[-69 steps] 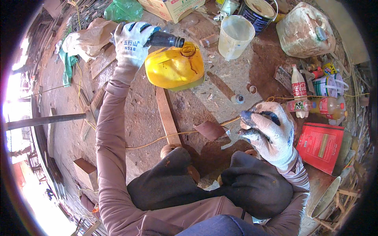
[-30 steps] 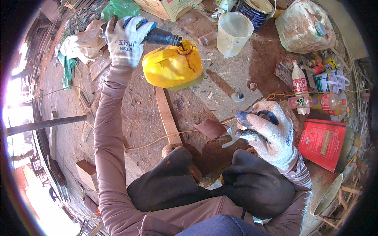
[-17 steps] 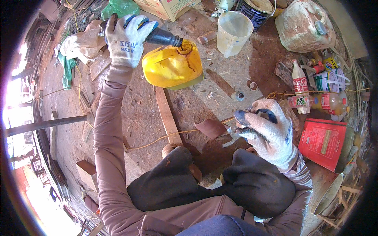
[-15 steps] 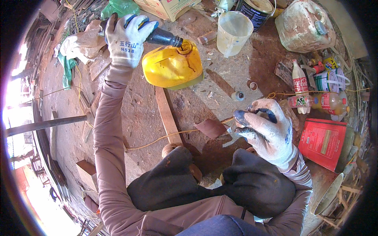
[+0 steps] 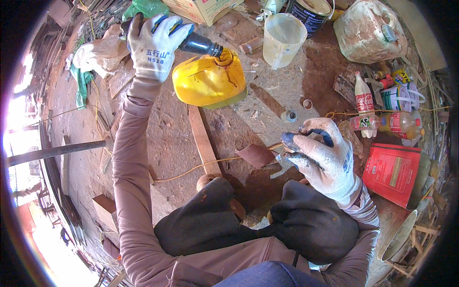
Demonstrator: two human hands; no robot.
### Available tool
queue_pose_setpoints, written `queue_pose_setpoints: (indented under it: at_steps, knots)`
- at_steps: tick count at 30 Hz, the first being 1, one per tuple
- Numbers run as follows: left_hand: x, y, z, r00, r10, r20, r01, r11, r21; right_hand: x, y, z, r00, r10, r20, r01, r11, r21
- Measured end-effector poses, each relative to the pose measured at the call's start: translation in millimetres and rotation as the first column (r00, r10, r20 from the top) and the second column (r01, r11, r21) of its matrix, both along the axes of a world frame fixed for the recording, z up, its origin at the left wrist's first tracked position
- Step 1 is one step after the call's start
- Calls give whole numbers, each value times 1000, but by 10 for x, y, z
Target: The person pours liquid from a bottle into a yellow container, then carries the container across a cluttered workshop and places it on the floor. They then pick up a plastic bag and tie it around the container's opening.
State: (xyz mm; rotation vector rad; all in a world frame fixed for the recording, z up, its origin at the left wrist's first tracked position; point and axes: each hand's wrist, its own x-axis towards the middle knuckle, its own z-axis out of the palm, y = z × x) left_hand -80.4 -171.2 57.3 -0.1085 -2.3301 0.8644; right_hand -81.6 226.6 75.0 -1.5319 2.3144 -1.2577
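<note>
My left hand (image 5: 153,50), in a white work glove with blue-coated fingers, is closed round a dark bottle (image 5: 202,45). The bottle is tilted to the right, with its neck at the mouth of a yellow jerrycan (image 5: 205,82). Dark streaks run down the jerrycan by that mouth. Over my right knee, my right hand (image 5: 325,160) is held up in a matching glove with dark-stained fingertips. Its fingers are curled in toward the thumb, and whatever they may hold is too hidden to make out.
Right of the jerrycan stands a translucent bucket (image 5: 285,43), with a dark paint can (image 5: 311,16) and a dirty white jerrycan (image 5: 370,33) behind. Plastic bottles (image 5: 364,98) and a red container (image 5: 392,174) lie at the right. A wooden strip (image 5: 203,141) and yellow cord (image 5: 191,170) cross the ground.
</note>
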Motion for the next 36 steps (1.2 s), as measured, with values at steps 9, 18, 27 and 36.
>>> queue_pose_setpoints:
  at_steps: [9, 18, 27, 36]
  knots:
    - [-8, -153, -255, 989, 28, 143, -75, 940, 334, 13, -5, 38, 999, -25, 27, 24, 999, 37]
    - [-33, -266, -521, 981, -59, 185, -55, 828, 558, -53, -132, -85, 990, -80, 113, 93, 989, -116]
    - [25, -160, -269, 991, 8, 134, -41, 969, 246, 4, -185, -103, 969, -96, 227, 112, 992, -59]
    - [-102, -24, 23, 999, -34, 31, 37, 996, -86, 19, -186, -131, 979, -49, 196, 55, 998, -25]
